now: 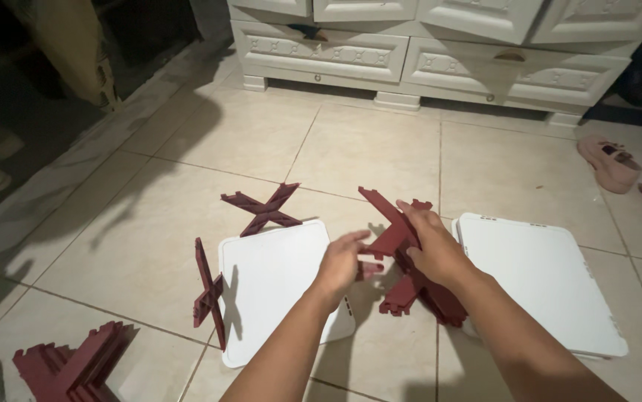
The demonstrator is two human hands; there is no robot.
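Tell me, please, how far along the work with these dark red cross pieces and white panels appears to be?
Early. Two finished-looking crosses sit by the left white panel. Both hands, left and right, hold a third cross being fitted together. Still loose: the stacked red pieces and the right panel, joined to nothing.

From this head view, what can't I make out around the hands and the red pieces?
- Left hand: fingertips motion-blurred; contact with the red cross-shaped piece unclear.
- That piece's lower part: covered by the right hand and forearm.
- Red stack: cut off by the bottom edge.
- Right white panel: near corner hidden behind the right forearm.
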